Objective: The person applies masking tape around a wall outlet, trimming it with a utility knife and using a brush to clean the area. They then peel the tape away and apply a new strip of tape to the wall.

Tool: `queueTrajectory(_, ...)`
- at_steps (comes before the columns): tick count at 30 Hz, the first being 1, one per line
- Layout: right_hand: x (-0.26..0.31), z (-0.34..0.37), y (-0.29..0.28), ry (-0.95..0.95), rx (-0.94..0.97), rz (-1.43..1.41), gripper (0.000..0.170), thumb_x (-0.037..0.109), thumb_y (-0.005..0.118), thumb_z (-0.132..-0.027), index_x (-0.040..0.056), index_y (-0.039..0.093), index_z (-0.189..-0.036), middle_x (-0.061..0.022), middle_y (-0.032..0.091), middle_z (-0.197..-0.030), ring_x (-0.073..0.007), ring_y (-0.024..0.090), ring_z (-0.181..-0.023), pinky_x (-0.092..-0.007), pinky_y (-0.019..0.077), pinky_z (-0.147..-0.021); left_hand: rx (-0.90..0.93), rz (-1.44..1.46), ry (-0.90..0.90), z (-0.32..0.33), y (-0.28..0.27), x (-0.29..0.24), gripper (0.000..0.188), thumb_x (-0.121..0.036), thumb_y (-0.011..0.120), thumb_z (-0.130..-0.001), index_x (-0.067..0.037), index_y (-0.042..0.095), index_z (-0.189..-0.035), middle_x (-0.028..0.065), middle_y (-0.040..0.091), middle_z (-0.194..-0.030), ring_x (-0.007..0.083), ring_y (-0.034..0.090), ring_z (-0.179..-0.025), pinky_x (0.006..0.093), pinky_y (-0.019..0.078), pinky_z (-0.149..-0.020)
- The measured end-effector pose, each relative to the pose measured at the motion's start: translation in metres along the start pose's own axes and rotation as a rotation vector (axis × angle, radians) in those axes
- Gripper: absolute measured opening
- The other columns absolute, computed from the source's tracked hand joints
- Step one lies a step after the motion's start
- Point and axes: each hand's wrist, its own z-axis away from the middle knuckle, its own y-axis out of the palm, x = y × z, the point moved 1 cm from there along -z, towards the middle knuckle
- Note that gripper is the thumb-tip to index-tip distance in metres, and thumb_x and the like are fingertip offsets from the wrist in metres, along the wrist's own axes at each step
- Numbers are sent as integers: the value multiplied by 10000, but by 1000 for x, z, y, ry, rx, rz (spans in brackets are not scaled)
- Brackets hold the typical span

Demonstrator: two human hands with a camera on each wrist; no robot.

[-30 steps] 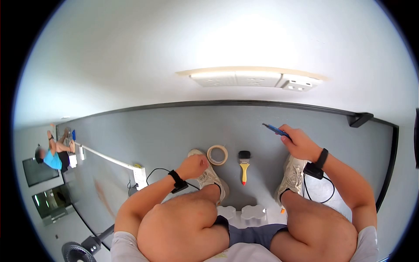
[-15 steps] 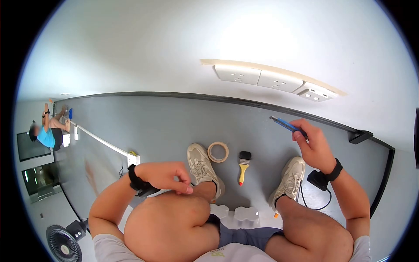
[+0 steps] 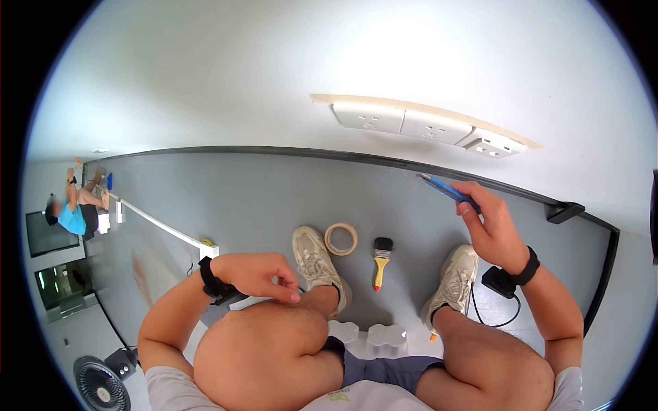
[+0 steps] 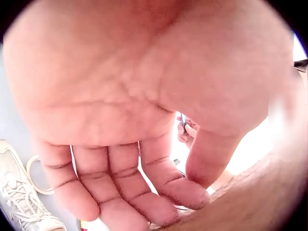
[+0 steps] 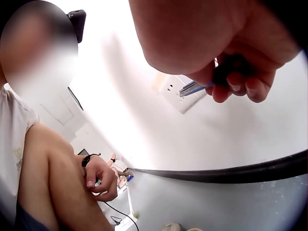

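Note:
In the head view my right hand (image 3: 490, 229) grips a blue utility knife (image 3: 449, 190), its tip pointing left near the black skirting. The right wrist view shows the knife's metal end (image 5: 190, 89) out in front of the curled fingers, with the socket plate behind it. My left hand (image 3: 264, 276) rests on the left knee, holding nothing; its palm (image 4: 120, 96) and loosely bent fingers show in the left wrist view. Between the shoes lie a roll of masking tape (image 3: 354, 240) and a brush with a yellow handle (image 3: 381, 264). Tape (image 3: 425, 108) edges the top of the white sockets (image 3: 436, 127).
Grey floor (image 3: 240, 185) meets the white wall at a black skirting (image 3: 329, 153). A white power strip (image 3: 209, 251) lies at left, a fan (image 3: 101, 385) stands lower left, and another person (image 3: 72, 218) sits far left. A black bracket (image 3: 566, 212) juts out at right.
Since a second ago, my left hand has drawn back from the left shoe to the knee. My right hand, still holding the knife, has shifted right. The head view has turned slightly.

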Motion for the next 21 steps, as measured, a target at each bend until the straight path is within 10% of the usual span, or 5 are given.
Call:
queueTrajectory(3,-6,2,1,30,12,3,304,-17,552,-1051,-35,643,-1341,-151,667,-958,-241,637,-841,-355,535,-762,-108,54,121,-6,3,-8,236,-242,695,-1102,-28,756,-1025,44,754,-838,131,674,-793,335,547,-757)
queueTrajectory(6,-6,3,5,13,-20,12,277,-29,570,-1022,-30,659,-1285,-183,677,-958,-318,636,-815,-395,529,-744,102,191,-155,-9,-9,-11,222,-235,697,-1099,-37,752,-1014,53,753,-863,145,682,-826,345,554,-773)
queueTrajectory(11,-7,9,11,2,1,56,259,-34,589,-985,-23,673,-1230,-224,695,-984,-426,647,-820,-452,527,-742,-1042,-421,302,-44,-51,-60,334,-308,722,-1077,-23,684,-907,73,640,-715,159,598,-671,346,503,-653)
queueTrajectory(14,-7,12,15,45,65,55,250,-13,592,-1020,-20,688,-1251,-162,703,-934,-266,643,-767,-371,517,-702,-1510,-383,392,-57,-93,-78,434,-345,719,-1081,-2,714,-815,67,604,-608,168,525,-543,351,435,-547)
queueTrajectory(21,-12,18,15,94,94,45,242,-1,589,-1031,-18,689,-1251,-161,697,-900,-263,652,-754,-361,534,-716,-1761,-182,449,-69,-116,-91,547,-405,728,-1082,27,738,-748,63,674,-606,131,623,-522,296,474,-530)
